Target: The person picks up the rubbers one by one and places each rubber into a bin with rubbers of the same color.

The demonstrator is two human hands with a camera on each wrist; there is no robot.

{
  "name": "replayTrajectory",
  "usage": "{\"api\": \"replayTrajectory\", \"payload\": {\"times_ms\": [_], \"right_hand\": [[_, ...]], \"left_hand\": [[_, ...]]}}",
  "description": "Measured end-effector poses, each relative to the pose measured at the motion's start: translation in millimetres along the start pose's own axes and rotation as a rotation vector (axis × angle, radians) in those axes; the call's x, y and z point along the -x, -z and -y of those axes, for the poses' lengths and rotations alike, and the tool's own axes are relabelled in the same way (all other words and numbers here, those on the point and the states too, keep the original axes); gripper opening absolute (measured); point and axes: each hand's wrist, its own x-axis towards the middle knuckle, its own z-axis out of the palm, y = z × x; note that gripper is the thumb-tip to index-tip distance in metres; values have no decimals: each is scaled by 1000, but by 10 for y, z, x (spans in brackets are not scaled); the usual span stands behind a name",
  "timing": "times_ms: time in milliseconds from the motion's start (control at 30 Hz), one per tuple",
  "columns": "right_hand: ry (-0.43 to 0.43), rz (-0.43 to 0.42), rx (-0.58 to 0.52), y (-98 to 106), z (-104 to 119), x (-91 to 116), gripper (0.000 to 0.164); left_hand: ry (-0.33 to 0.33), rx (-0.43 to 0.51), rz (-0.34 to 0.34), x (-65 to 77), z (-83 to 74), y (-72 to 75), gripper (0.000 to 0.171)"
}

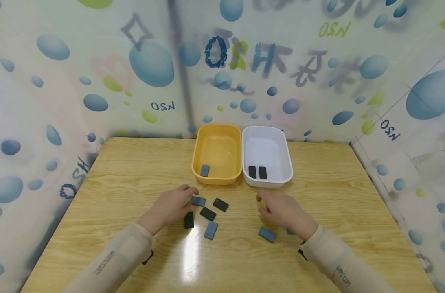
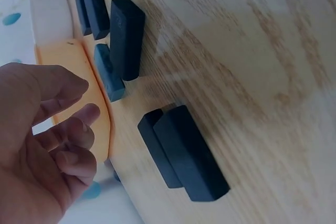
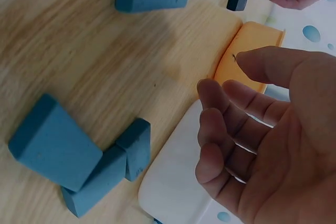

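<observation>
My left hand [image 1: 176, 203] hovers over the table at the left, fingers loosely bent with nothing between them. Its fingertips overlap the end of a blue block [image 1: 198, 201] in the head view. Close by lie black blocks [image 1: 220, 204], [image 1: 208, 213], [image 1: 188, 219] and another blue block [image 1: 210, 230]. On the other side, my right hand [image 1: 282, 209] holds nothing; in the right wrist view its fingers [image 3: 212, 129] are relaxed and apart from the thumb. A blue block [image 1: 267, 234] lies below this hand, and the wrist partly hides another blue block [image 1: 291, 231].
A yellow bin [image 1: 195, 156] with one blue block [image 1: 204, 170] inside stands at the back of the wooden table [image 1: 152, 162]. Right beside it is a white bin [image 1: 289, 162] holding two black blocks [image 1: 262, 172]. A patterned curtain [image 1: 141, 114] rises behind the table.
</observation>
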Motion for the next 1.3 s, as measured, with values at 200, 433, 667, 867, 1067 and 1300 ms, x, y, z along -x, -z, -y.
{"api": "replayTrajectory", "payload": {"times_ms": [200,433,667,867,1067,1300], "right_hand": [[5,-10,2,-36,16,11,19],[1,-8,3,-82,2,13,21],[5,-19,10,-106,-20,26,24],[9,-18,14,-104,-31,27,26],[2,-8,11,-113,-53,18,26],[-15,20,1,-113,-57,17,27]], "left_hand": [[6,-28,81,-64,-30,-29,40],[-10,-46,97,-73,-62,-48,37],[-13,-82,76,-122,-62,-103,33],[-20,-85,55,-167,-63,-123,28],[-18,-87,53,-173,-60,-119,27],[-11,-110,60,-187,-54,-131,20]]}}
